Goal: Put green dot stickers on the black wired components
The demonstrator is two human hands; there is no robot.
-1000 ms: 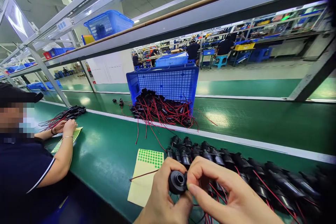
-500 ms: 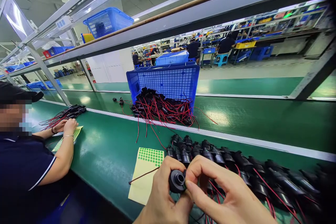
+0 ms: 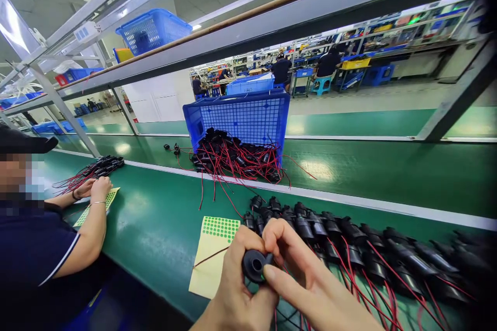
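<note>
grip of the left hand: wrapped closed around one black part, which sits up off the table with its round open end facing the person. the right hand works more finely, thumb and fingertips at the part's edge; from where i stand i cannot tell whether they pinch it or merely press. a speck of green shows by that thumb, so my guess is that a dot is being pressed on. to do that well, i'd hold the left grip firm and let the right do the moving. press from the middle of the dot outwards, since a poorly seated edge would likely peel on a curved side. lifting the thumb straight off seems better than sliding it, which could drag the dot askew. a sheet of green dots lies just beside the left hand, a dark wire across it; i'd watch that the wire doesn't snag there. more black parts lie in rows near the right hand, so it wants care around them.
</note>
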